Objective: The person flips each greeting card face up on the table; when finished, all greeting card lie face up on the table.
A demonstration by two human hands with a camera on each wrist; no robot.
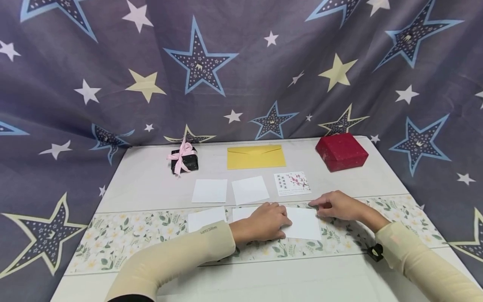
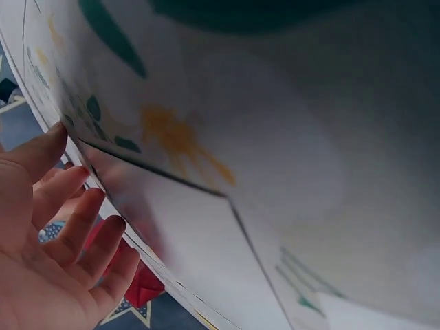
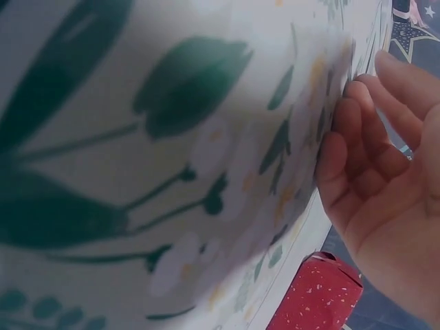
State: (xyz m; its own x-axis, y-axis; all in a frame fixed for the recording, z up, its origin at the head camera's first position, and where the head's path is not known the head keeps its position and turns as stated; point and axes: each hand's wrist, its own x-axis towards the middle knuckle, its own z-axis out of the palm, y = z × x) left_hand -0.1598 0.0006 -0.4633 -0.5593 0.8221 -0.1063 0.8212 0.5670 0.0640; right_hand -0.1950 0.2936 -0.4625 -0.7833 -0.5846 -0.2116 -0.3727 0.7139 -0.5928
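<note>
My left hand rests with its fingertips at the left part of a white card, the rightmost in the near row. In the left wrist view the thumb and fingers of this hand are spread and slightly bent along the card's edge. By the same card's upper right corner is my right hand, index finger pointing left. The right wrist view shows that hand loosely bent, fingertips down at the floral cloth. Another white card is partly hidden behind the left hand, and a third lies left of it.
Behind this row lie two white cards and a card printed with blossoms. Farther back are a black gift box with a pink ribbon, a yellow envelope and a red box. A star-patterned curtain hangs behind.
</note>
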